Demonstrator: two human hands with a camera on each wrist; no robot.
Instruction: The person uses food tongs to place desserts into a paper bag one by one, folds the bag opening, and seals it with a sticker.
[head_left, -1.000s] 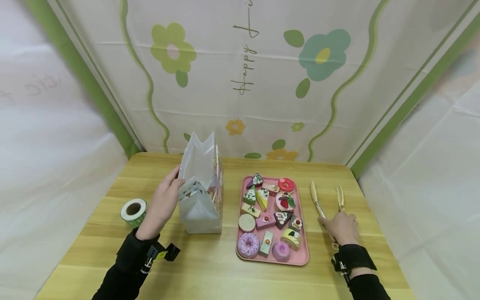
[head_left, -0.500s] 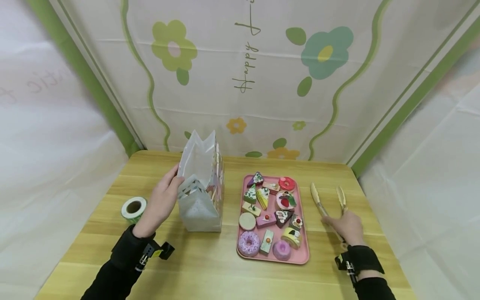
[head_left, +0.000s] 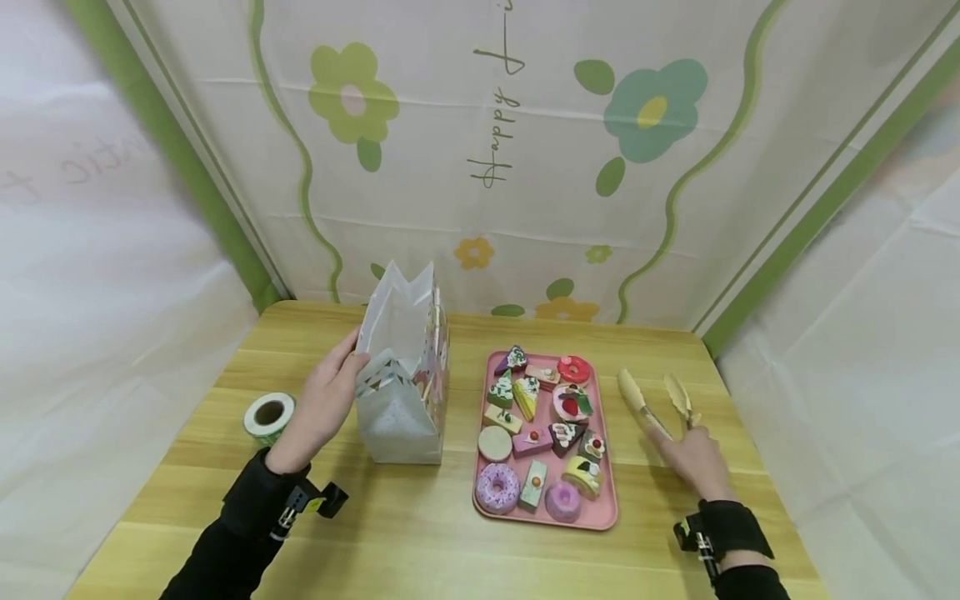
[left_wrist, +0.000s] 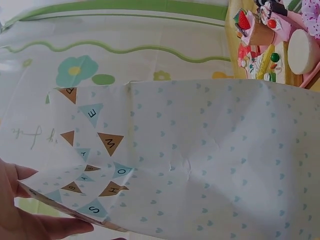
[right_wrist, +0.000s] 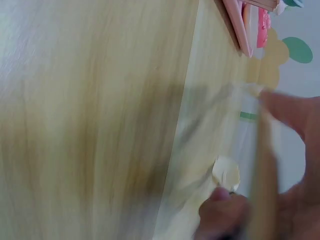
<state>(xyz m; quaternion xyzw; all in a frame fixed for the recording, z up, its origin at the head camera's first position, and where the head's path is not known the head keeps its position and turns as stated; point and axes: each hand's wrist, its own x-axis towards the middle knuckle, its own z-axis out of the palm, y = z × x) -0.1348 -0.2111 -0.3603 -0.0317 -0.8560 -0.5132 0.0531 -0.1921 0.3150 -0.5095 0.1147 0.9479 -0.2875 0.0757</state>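
Plainly, two arms in black sleeves reach from the near side over the wooden tabletop point(head_left: 420, 542), one at left and one at right. The white paper bag point(head_left: 397, 421) stands upright and open at left of centre; the left hand point(head_left: 322, 408) comes to it from the left and pinches its upper rim between thumb and fingers. Right of the bag lies the pink tray point(head_left: 602, 512), with small cake-shaped pieces point(head_left: 532, 442) on it. Farther right, the right hand point(head_left: 697, 462) grips the tongs point(head_left: 637, 396), their tips apart and pointing to the far side; whether these touch the tabletop, I cannot tell. The label roll point(head_left: 262, 431) is near the left wrist.

Compared with one second ago, the right hand has shifted slightly rightward, and the tips of the tongs are a little closer together. The bag has remained almost in its place, with the left hand on it.
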